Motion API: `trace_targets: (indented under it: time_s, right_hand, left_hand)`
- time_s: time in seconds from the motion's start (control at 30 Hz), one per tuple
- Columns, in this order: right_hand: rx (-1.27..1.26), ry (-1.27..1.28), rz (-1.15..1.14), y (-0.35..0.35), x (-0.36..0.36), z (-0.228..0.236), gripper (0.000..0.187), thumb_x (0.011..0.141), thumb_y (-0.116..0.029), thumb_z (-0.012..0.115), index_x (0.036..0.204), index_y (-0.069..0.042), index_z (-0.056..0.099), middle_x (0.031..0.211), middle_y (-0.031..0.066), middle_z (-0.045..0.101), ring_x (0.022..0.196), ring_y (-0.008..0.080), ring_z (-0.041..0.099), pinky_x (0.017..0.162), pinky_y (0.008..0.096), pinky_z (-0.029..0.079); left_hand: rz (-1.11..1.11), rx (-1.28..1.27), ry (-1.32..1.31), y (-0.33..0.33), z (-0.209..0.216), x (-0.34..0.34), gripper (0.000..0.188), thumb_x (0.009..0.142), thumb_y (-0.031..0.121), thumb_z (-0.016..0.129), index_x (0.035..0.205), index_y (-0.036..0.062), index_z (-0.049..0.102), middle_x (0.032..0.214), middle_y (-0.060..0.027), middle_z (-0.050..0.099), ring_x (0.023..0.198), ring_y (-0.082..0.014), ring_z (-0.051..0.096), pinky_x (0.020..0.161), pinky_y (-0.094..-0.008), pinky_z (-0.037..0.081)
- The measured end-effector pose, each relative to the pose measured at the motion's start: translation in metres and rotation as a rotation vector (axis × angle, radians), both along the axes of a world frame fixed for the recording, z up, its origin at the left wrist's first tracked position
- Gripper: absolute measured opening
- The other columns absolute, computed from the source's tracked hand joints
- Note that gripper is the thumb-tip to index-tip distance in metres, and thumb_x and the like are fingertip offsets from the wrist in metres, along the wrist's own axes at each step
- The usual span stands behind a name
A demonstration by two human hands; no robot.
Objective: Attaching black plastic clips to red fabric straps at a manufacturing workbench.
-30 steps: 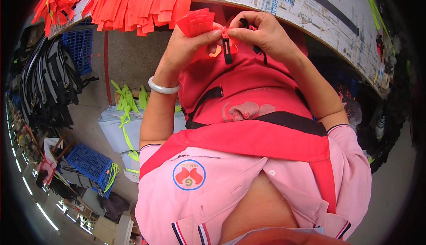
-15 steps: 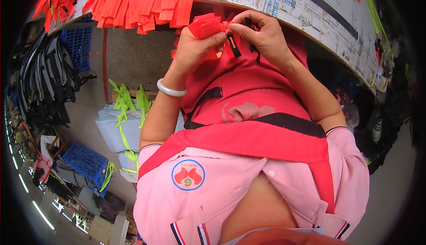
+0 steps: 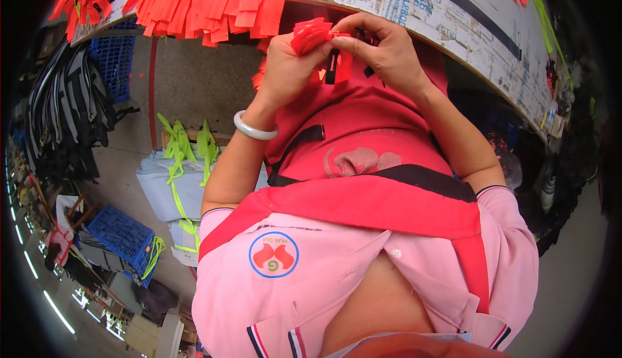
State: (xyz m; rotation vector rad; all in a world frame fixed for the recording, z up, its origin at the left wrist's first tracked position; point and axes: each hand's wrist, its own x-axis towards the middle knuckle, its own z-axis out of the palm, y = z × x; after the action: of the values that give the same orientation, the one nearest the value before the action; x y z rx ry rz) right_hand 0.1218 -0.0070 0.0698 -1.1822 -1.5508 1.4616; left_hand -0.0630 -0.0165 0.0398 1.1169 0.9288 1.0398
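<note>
My left hand (image 3: pixel 291 66) is closed around a folded bundle of orange-red strips (image 3: pixel 311 36), whose ends stick up past the thumb. My right hand (image 3: pixel 385 50) meets it at the bundle's right side, thumb and forefinger pinched together. Between the hands a narrow black tab (image 3: pixel 332 66) hangs against the orange-red material. Small black pieces (image 3: pixel 368 37) show within the curled fingers of my right hand; their kind is too small to make out. What lies right between the right fingertips is hidden. Both hands are over my red apron (image 3: pixel 389 115), by the table's edge.
Ahead stands a worn white-topped table (image 3: pixel 453 34), with a pile of orange-red strips (image 3: pixel 214 1) hanging over its edge. Dark straps (image 3: pixel 65 99) hang at left. Blue crates (image 3: pixel 123 231) and pale stacks tied with yellow-green bands (image 3: pixel 162 189) are on the floor.
My left hand has turned slightly and the bundle has shifted a little right. The black tab, slanted before, now hangs nearly straight. The red piece at the tab's top is now covered by the fingers.
</note>
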Motion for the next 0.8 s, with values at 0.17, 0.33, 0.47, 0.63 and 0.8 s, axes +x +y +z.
trace_targets:
  time_s: [0.17, 0.33, 0.47, 0.63, 0.8]
  right_hand:
    - [0.256, -0.085, -0.01, -0.002, -0.002, -0.001, 0.018, 0.084, -0.013, 0.072, 0.097, -0.002, 0.066, 0.083, 0.0008, 0.062, 0.071, 0.0054, 0.052, 0.064, 0.0213, 0.044]
    - [0.28, -0.077, 0.046, -0.001, -0.002, 0.004, 0.015, 0.083, -0.009, 0.071, 0.096, -0.002, 0.065, 0.082, 0.0015, 0.061, 0.069, 0.0066, 0.053, 0.062, 0.0226, 0.045]
    - [0.409, -0.162, 0.081, 0.002, 0.0, 0.003, 0.016, 0.082, -0.008, 0.072, 0.095, -0.002, 0.065, 0.08, 0.003, 0.06, 0.067, 0.0084, 0.053, 0.06, 0.0238, 0.044]
    - [0.42, -0.099, -0.003, -0.001, -0.005, 0.003, 0.016, 0.082, -0.008, 0.072, 0.095, -0.003, 0.064, 0.078, 0.0034, 0.058, 0.065, 0.0091, 0.053, 0.058, 0.0235, 0.043]
    - [0.459, -0.142, 0.06, -0.003, -0.004, 0.005, 0.015, 0.082, -0.007, 0.071, 0.095, -0.002, 0.064, 0.079, 0.0036, 0.058, 0.067, 0.009, 0.053, 0.06, 0.0234, 0.044]
  left_hand:
    - [-0.038, -0.044, -0.066, -0.001, -0.008, -0.003, 0.011, 0.087, 0.003, 0.064, 0.096, -0.001, 0.067, 0.077, 0.0001, 0.062, 0.067, -0.0062, 0.054, 0.059, -0.0224, 0.045]
    - [0.001, 0.012, 0.014, -0.005, 0.003, -0.001, 0.011, 0.085, 0.002, 0.063, 0.095, -0.0016, 0.068, 0.079, -0.0014, 0.065, 0.068, -0.0061, 0.055, 0.06, -0.0224, 0.046]
    - [0.029, 0.154, 0.084, -0.002, 0.005, -0.001, 0.013, 0.085, 0.002, 0.063, 0.097, -0.0009, 0.069, 0.079, -0.0029, 0.067, 0.068, -0.006, 0.057, 0.059, -0.0226, 0.046]
    - [-0.049, 0.092, 0.097, 0.002, 0.012, -0.005, 0.014, 0.085, 0.0, 0.062, 0.098, -0.0018, 0.068, 0.074, -0.0017, 0.064, 0.067, -0.0064, 0.057, 0.061, -0.0215, 0.047]
    - [-0.023, 0.19, 0.102, -0.002, 0.003, -0.001, 0.011, 0.086, 0.002, 0.062, 0.093, -0.0008, 0.069, 0.078, -0.0026, 0.065, 0.069, -0.0071, 0.057, 0.06, -0.0224, 0.046]
